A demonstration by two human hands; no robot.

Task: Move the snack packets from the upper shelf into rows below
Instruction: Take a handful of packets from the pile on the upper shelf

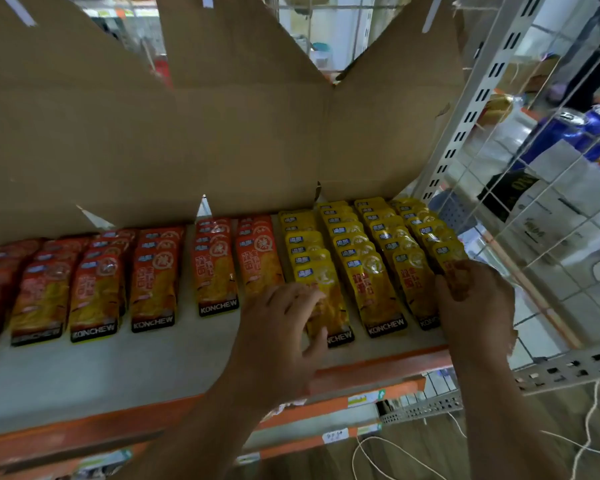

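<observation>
Reaches forward and up with both bare forearms. Holds left hand (284, 327) palm down, fingers spread and slightly bent, thumb out to the right. Grips with right hand (475, 306), thumb and curled fingers closed round the lower end of a yellow packet (449, 258).

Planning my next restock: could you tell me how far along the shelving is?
Done: red rows and four yellow rows line the shelf. In hand: the right hand grips the end-row packet; the left hand rests on another row's front packet. Left: whether the cardboard box holds more is hidden.
</observation>
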